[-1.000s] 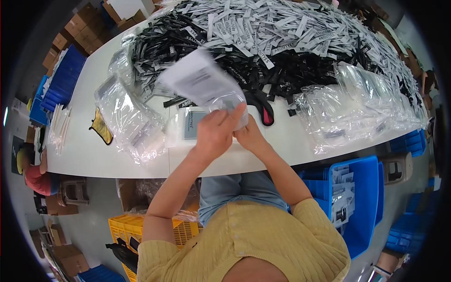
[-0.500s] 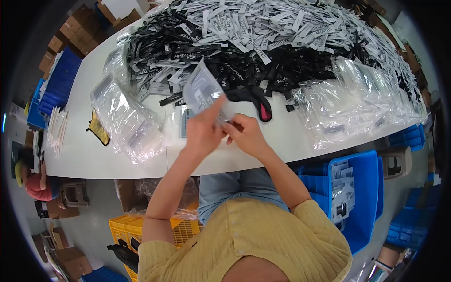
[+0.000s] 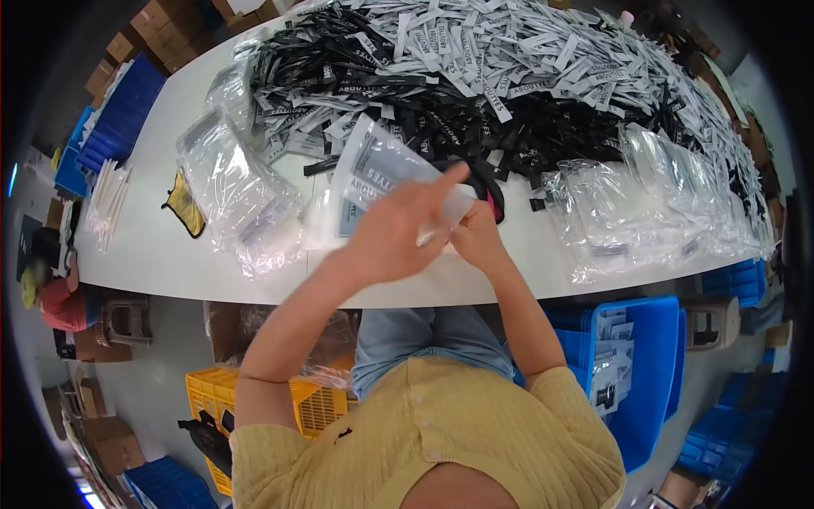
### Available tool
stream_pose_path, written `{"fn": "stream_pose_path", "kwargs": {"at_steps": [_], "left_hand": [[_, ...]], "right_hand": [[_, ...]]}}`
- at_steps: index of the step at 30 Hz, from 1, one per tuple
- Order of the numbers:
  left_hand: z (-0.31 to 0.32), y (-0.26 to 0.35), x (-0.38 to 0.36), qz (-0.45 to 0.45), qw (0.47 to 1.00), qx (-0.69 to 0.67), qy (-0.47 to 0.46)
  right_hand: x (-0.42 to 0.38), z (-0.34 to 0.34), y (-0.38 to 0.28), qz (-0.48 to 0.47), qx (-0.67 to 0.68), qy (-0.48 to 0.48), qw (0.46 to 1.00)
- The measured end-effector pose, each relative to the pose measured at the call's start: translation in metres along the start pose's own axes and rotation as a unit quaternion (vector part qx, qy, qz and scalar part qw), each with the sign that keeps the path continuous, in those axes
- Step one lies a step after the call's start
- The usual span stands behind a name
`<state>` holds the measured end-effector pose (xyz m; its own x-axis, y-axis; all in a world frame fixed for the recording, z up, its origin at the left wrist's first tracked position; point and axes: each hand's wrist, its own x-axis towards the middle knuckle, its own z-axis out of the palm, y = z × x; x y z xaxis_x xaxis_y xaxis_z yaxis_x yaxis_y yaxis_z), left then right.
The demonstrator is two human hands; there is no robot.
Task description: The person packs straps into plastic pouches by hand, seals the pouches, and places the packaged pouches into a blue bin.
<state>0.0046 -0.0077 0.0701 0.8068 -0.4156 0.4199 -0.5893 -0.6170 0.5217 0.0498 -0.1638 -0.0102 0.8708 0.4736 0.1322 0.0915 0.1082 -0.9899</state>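
A clear plastic packet (image 3: 377, 165) with grey printed contents is held tilted above the white table. My left hand (image 3: 403, 225) is closed on the packet's lower part, its index finger stretched across it. Close by on the right, my right hand (image 3: 480, 236) pinches at the packet's end; the exact grip is hidden. Beneath the packet a grey printed piece (image 3: 348, 217) lies on the table. Behind the hands is a black item with a pink patch (image 3: 492, 202), partly covered.
Black strips (image 3: 449, 119) and white strips (image 3: 543, 64) are heaped at the back. Clear plastic bags lie at left (image 3: 233, 182) and right (image 3: 610, 204). A blue bin (image 3: 653, 373) holds packets at the lower right; a yellow crate (image 3: 318, 407) stands below. Another person (image 3: 64, 301) is far left.
My left hand and the packet have swung right, and the packet now leans further over. My right hand has shifted right. The whole view has shifted slightly.
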Motion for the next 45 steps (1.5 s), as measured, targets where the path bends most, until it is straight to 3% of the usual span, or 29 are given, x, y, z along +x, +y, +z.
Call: {"fn": "stream_pose_path", "kwargs": {"at_steps": [2,4,6,7,10,13,16,20,22,25,26,28,30,31,34,37,39,40,41,42,43,44,45], "left_hand": [[-0.019,-0.005,0.015,0.082,0.988,0.115,0.058],[-0.032,-0.012,0.017,0.077,0.987,0.140,0.021],[-0.041,-0.019,0.013,-0.017,0.990,0.073,-0.119],[-0.048,-0.010,0.015,-0.074,0.987,0.057,-0.133],[-0.050,-0.022,0.008,-0.071,0.991,0.077,-0.083],[-0.044,-0.034,-0.002,-0.190,0.974,-0.080,-0.095],[-0.027,-0.027,-0.008,-0.211,0.941,-0.249,-0.085],[-0.017,-0.024,-0.010,-0.199,0.963,-0.171,-0.061],[-0.014,-0.028,-0.012,-0.216,0.957,-0.191,-0.042],[-0.017,-0.041,-0.015,-0.246,0.930,-0.274,0.004],[-0.019,-0.044,-0.017,-0.256,0.916,-0.309,0.022],[-0.023,-0.039,-0.014,-0.103,0.990,-0.092,0.036],[-0.022,-0.029,-0.006,0.072,0.994,0.079,0.013],[-0.017,-0.021,-0.004,0.058,0.984,0.157,-0.068],[-0.014,-0.018,0.001,0.073,0.984,0.151,-0.061],[-0.009,-0.023,-0.002,-0.015,0.984,0.101,-0.144],[-0.004,-0.033,-0.009,-0.046,0.989,0.080,-0.119],[-0.003,-0.042,-0.015,-0.063,0.990,0.068,-0.106],[-0.007,-0.056,-0.023,-0.089,0.989,0.063,-0.098],[-0.013,-0.066,-0.032,-0.132,0.987,0.042,-0.086],[-0.018,-0.074,-0.042,-0.175,0.982,0.023,-0.073],[-0.020,-0.078,-0.050,-0.217,0.974,0.003,-0.063],[-0.018,-0.081,-0.057,-0.208,0.977,-0.004,-0.051]], "right_hand": [[-0.003,0.002,-0.007,-0.051,-0.016,-0.020,0.998],[-0.005,0.002,-0.012,-0.061,-0.035,-0.041,0.997],[-0.006,0.003,-0.014,-0.024,-0.049,-0.061,0.997],[-0.007,0.001,-0.016,-0.009,-0.033,-0.064,0.997],[-0.010,-0.008,-0.025,0.036,0.014,-0.071,0.997],[-0.016,0.001,-0.033,-0.063,-0.047,-0.045,0.996],[-0.018,0.004,-0.037,-0.130,-0.163,-0.025,0.978],[-0.015,0.003,-0.033,-0.097,-0.184,-0.044,0.977],[-0.015,0.006,-0.035,-0.107,-0.187,-0.025,0.976],[-0.016,0.005,-0.034,-0.020,-0.083,-0.013,0.996],[-0.018,0.003,-0.034,-0.034,-0.114,-0.007,0.993],[-0.019,-0.004,-0.036,-0.066,-0.176,0.006,0.982],[-0.018,0.005,-0.039,-0.120,-0.248,-0.007,0.961],[-0.018,0.007,-0.039,-0.148,-0.283,-0.013,0.947],[-0.022,0.003,-0.035,-0.156,-0.237,0.006,0.959],[-0.039,-0.024,-0.034,-0.177,-0.290,-0.032,0.940],[-0.062,-0.064,-0.027,-0.183,-0.312,-0.054,0.931],[-0.081,-0.095,-0.027,-0.132,-0.317,-0.026,0.939],[-0.105,-0.128,-0.019,-0.220,-0.361,0.064,0.904],[-0.142,-0.173,-0.019,0.017,-0.341,0.107,0.934],[-0.175,-0.211,-0.032,0.183,-0.263,0.142,0.936],[-0.210,-0.253,-0.039,0.240,-0.347,0.131,0.897],[-0.250,-0.283,-0.029,0.173,-0.441,0.223,0.852]]}}
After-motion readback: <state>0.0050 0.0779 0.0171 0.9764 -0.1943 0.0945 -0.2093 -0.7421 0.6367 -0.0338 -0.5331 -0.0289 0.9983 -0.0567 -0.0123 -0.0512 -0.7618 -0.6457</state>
